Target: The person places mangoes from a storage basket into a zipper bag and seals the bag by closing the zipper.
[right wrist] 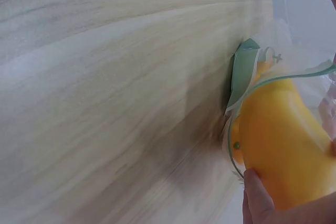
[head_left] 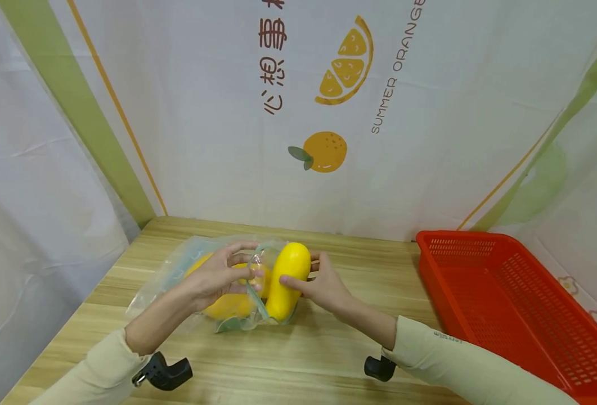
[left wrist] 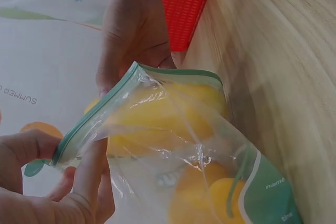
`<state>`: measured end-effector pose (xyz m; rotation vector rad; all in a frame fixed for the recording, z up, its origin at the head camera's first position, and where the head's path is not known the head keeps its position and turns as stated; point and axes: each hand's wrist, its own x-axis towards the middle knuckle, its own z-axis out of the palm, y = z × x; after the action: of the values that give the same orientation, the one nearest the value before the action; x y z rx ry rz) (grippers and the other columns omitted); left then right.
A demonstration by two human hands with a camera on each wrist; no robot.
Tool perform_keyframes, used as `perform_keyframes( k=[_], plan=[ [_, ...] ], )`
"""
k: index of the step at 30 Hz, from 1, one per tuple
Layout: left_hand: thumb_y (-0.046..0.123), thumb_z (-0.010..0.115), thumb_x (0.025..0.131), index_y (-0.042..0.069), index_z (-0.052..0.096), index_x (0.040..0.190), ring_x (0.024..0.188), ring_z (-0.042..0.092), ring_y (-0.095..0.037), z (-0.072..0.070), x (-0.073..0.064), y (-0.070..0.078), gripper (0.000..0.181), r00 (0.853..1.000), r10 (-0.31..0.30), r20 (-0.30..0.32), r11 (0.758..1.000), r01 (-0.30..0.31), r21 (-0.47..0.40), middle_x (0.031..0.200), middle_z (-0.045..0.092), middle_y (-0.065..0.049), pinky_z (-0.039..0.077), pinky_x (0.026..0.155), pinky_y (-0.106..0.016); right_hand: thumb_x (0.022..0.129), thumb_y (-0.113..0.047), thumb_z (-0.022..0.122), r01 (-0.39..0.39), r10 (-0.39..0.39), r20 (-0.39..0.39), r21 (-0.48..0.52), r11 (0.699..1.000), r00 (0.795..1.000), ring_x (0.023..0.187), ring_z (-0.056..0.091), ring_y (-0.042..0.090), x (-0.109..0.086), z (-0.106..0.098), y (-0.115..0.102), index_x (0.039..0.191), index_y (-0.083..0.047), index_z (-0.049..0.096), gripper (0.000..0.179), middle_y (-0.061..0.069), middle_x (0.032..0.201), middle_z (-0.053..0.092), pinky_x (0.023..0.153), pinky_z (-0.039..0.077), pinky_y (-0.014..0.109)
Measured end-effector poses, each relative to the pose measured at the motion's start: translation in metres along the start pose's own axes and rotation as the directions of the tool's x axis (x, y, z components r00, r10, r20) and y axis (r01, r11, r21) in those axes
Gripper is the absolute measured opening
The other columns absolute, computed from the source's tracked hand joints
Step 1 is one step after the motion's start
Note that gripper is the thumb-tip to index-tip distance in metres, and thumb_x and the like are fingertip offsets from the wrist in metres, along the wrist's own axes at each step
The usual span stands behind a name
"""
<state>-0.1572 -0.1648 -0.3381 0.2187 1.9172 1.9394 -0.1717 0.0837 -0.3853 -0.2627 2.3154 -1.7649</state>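
A clear zip bag [head_left: 165, 277] with green edging lies on its side on the table, its mouth toward the right. Yellow and orange fruit [left wrist: 220, 192] shows through the plastic. My left hand [head_left: 219, 280] pinches the bag's rim and spreads the mouth. In my right hand [head_left: 328, 288] is a long, smooth yellow fruit [head_left: 290, 273], narrowed at its middle, gripped between thumb and fingers. The left wrist view shows much of it behind the bag's plastic, inside the green zip edge [left wrist: 100, 106]. A small orange fruit [right wrist: 238, 155] with a green stem spot sits behind it.
At the right stands a red perforated plastic basket [head_left: 521, 304]. The wood-grain table [head_left: 359, 259] ends at the back against a white curtain [head_left: 217, 112] printed with oranges. Black wrist mounts [head_left: 169, 372] hang below both sleeves.
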Motion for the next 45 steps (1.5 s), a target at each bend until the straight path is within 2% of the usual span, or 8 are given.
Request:
perform_keyframes(
  k=[6, 12, 21, 24, 27, 30, 37, 45],
  plan=[
    [-0.003, 0.061, 0.098, -0.003, 0.027, 0.155, 0.095, 0.071, -0.038, 0.004, 0.001, -0.001, 0.066, 1.0, 0.012, -0.019, 0.998, -0.013, -0.056, 0.15, 0.032, -0.032, 0.063, 0.076, -0.037, 0.081, -0.033, 0.088, 0.023, -0.022, 0.017, -0.074, 0.997, 1.0, 0.096, 0.062, 0.03, -0.002, 0.002, -0.002, 0.132, 0.004, 0.044, 0.076, 0.017, 0.116, 0.054, 0.076, 0.063, 0.037],
    [-0.003, 0.062, 0.097, -0.002, 0.027, 0.154, 0.093, 0.071, -0.039, 0.004, 0.002, -0.002, 0.066, 1.0, 0.016, -0.024, 0.997, -0.017, -0.069, 0.147, 0.035, -0.031, 0.062, 0.07, -0.032, 0.081, -0.039, 0.086, 0.038, -0.034, 0.032, -0.156, 0.987, 0.999, 0.101, 0.062, 0.028, -0.004, 0.002, -0.005, 0.134, 0.004, 0.047, 0.078, 0.015, 0.119, 0.057, 0.08, 0.061, 0.038],
    [0.0, 0.065, 0.098, -0.001, 0.027, 0.154, 0.088, 0.072, -0.035, 0.004, 0.003, -0.002, 0.068, 1.0, 0.017, -0.024, 0.997, -0.018, -0.069, 0.146, 0.037, -0.031, 0.063, 0.073, -0.035, 0.084, -0.037, 0.084, 0.12, -0.101, 0.118, -0.169, 0.978, 0.988, 0.092, 0.069, 0.027, -0.005, 0.001, -0.006, 0.138, -0.002, 0.054, 0.071, 0.011, 0.117, 0.061, 0.076, 0.063, 0.037],
    [0.0, 0.064, 0.098, -0.001, 0.028, 0.154, 0.087, 0.072, -0.033, 0.005, 0.003, -0.002, 0.067, 1.0, 0.017, -0.02, 0.998, -0.019, -0.064, 0.147, 0.036, -0.031, 0.063, 0.075, -0.036, 0.084, -0.037, 0.085, 0.118, -0.099, 0.109, -0.185, 0.976, 0.989, 0.094, 0.068, 0.028, -0.005, 0.002, -0.007, 0.139, -0.001, 0.05, 0.074, 0.013, 0.118, 0.061, 0.076, 0.063, 0.037],
    [-0.001, 0.062, 0.099, -0.001, 0.029, 0.154, 0.089, 0.072, -0.033, 0.004, 0.004, -0.003, 0.064, 1.0, 0.018, -0.016, 0.998, -0.019, -0.055, 0.148, 0.036, -0.031, 0.063, 0.076, -0.037, 0.083, -0.036, 0.086, 0.102, -0.089, 0.083, -0.17, 0.98, 0.993, 0.097, 0.068, 0.03, -0.006, 0.003, -0.007, 0.137, 0.0, 0.044, 0.077, 0.017, 0.123, 0.058, 0.077, 0.063, 0.038],
    [-0.001, 0.062, 0.099, -0.001, 0.03, 0.154, 0.093, 0.07, -0.033, 0.004, 0.004, -0.003, 0.063, 1.0, 0.02, -0.016, 0.999, -0.021, -0.04, 0.148, 0.038, -0.03, 0.063, 0.076, -0.036, 0.084, -0.031, 0.087, 0.11, -0.101, 0.074, -0.145, 0.983, 0.992, 0.097, 0.069, 0.031, -0.007, 0.004, -0.006, 0.13, 0.001, 0.042, 0.072, 0.02, 0.125, 0.054, 0.076, 0.063, 0.039],
    [0.004, 0.065, 0.099, 0.0, 0.032, 0.153, 0.1, 0.068, -0.034, 0.002, 0.004, -0.002, 0.064, 1.0, 0.013, -0.02, 1.0, -0.013, -0.02, 0.147, 0.041, -0.028, 0.061, 0.074, -0.032, 0.086, -0.022, 0.085, 0.131, -0.119, 0.091, -0.138, 0.982, 0.989, 0.092, 0.07, 0.029, -0.009, 0.001, -0.001, 0.124, -0.001, 0.047, 0.057, 0.015, 0.113, 0.056, 0.073, 0.063, 0.035],
    [0.001, 0.064, 0.098, -0.002, 0.03, 0.153, 0.107, 0.066, -0.035, -0.002, 0.002, -0.003, 0.065, 1.0, 0.023, -0.011, 0.999, -0.023, -0.04, 0.148, 0.04, -0.03, 0.061, 0.084, -0.041, 0.089, -0.007, 0.079, 0.193, -0.189, 0.114, -0.028, 0.981, 0.975, 0.089, 0.069, 0.027, -0.009, -0.005, 0.01, 0.113, 0.004, 0.056, 0.035, 0.016, 0.108, 0.06, 0.078, 0.063, 0.033]
  ],
)
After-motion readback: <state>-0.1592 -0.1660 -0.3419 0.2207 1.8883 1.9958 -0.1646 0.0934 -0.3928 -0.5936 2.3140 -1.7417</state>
